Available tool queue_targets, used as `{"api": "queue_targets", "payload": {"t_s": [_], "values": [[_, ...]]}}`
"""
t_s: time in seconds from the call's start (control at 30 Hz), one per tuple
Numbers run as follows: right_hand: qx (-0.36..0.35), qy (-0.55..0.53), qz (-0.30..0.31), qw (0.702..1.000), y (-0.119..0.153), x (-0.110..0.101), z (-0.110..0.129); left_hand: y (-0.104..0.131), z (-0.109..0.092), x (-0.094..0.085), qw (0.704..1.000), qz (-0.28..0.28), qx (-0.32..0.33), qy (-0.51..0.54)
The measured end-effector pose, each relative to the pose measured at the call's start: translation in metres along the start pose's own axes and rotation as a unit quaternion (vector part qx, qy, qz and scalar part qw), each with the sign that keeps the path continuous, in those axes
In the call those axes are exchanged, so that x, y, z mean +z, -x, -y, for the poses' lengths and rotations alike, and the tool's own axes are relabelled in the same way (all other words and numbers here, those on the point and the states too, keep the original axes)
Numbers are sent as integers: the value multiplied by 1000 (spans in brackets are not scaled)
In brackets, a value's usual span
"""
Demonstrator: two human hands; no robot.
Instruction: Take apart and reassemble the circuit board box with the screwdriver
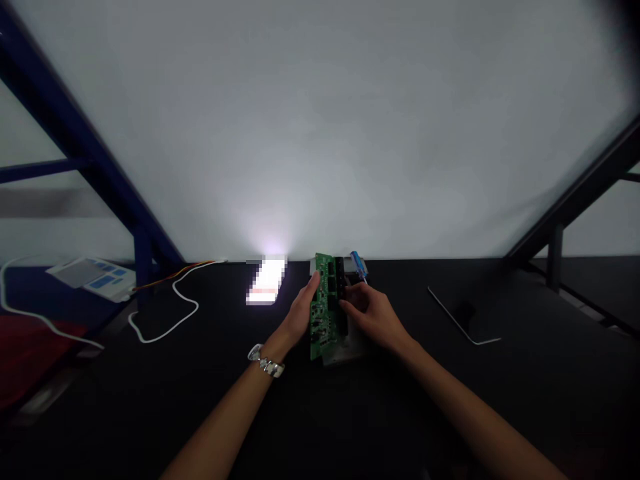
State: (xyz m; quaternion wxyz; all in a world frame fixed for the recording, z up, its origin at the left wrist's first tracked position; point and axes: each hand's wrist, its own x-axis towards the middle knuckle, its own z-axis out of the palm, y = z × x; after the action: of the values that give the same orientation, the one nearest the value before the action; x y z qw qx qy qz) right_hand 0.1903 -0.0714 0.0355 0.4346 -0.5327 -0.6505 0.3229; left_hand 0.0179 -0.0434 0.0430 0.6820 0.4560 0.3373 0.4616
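Note:
A green circuit board with black parts on its face stands tilted in the middle of the table. My left hand, a metal-banded watch on its wrist, grips the board's left edge with the thumb on top. Along the board's right side runs a black strip. The fingers of my right hand are pinched together against this strip; whatever is between them is hidden. Beneath board and hand lies a grey metal plate or case. A blue-handled screwdriver rests just behind my right hand, its shaft partly covered.
Left of the board glows a bright, pixelated panel. A white cable curls farther left, near a white-and-grey sheet or panel with coloured wires. On the right lies a bent metal rod. Blue frame posts and a pale wall bound the table.

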Motion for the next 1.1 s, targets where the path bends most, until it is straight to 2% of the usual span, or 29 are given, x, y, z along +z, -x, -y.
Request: {"api": "queue_targets", "payload": {"t_s": [0.13, 0.27, 0.4, 0.5, 0.7, 0.87, 1.0, 1.1], "values": [[-13, 12, 12, 1000, 0, -3, 5, 2, -1, 1, 1000, 10, 11, -16], [-39, 8, -42, 998, -2, -10, 5, 3, -11, -8, 994, 80, 1, -80], [-64, -4, -77, 995, -5, -17, 7, 2, -17, -22, 965, 172, 8, -197], [-86, -46, -86, 991, -5, -18, 12, 0, -11, -26, 942, 202, 54, -263], [-157, -118, -5, 980, 1, -9, 22, -6, 8, -25, 917, 152, 176, -324], [-198, -99, -25, 975, 2, 1, 21, -10, 11, -27, 882, 106, 251, -384], [-176, -137, -11, 975, 4, 6, 20, -10, 8, -25, 862, 78, 287, -410], [-140, -165, 18, 976, 6, 2, 21, -10, 4, -26, 848, 64, 306, -427]]}}
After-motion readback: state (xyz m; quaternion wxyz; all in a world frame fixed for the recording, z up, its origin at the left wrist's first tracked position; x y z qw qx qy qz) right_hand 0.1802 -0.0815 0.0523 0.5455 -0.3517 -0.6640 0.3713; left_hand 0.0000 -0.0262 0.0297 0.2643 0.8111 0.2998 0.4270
